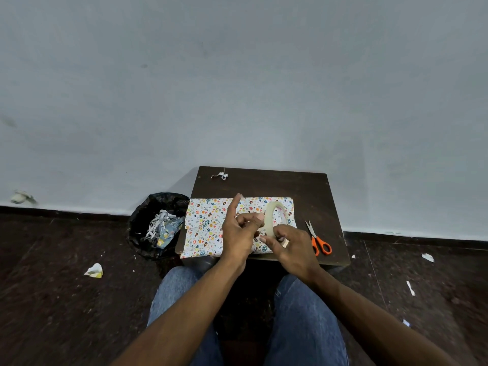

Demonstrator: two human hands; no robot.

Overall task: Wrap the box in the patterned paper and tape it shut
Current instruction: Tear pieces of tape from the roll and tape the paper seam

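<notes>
Taping step, frame centre: right hand [291,243] gripping translucent tape roll [275,217], left hand [239,228] pinching for its end above patterned-paper-covered box [208,225]; next, probably peeling a strip free.

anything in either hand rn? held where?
Right hand grips the tape roll at its lower rim, upright over the wrapped box. Left hand pinches at the roll's near edge, probably the tape end; unclear.

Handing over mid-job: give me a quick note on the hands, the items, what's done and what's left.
Right hand holds the tape roll upright; left hand picks at the roll's edge, index finger raised.
Wrapped box lies flat on the small table, patterned paper folded over it. Scissors rest on its right.
Done: paper folded around.
Left: pull tape, cut, seal the seams. No tape is visible on the paper.
</notes>
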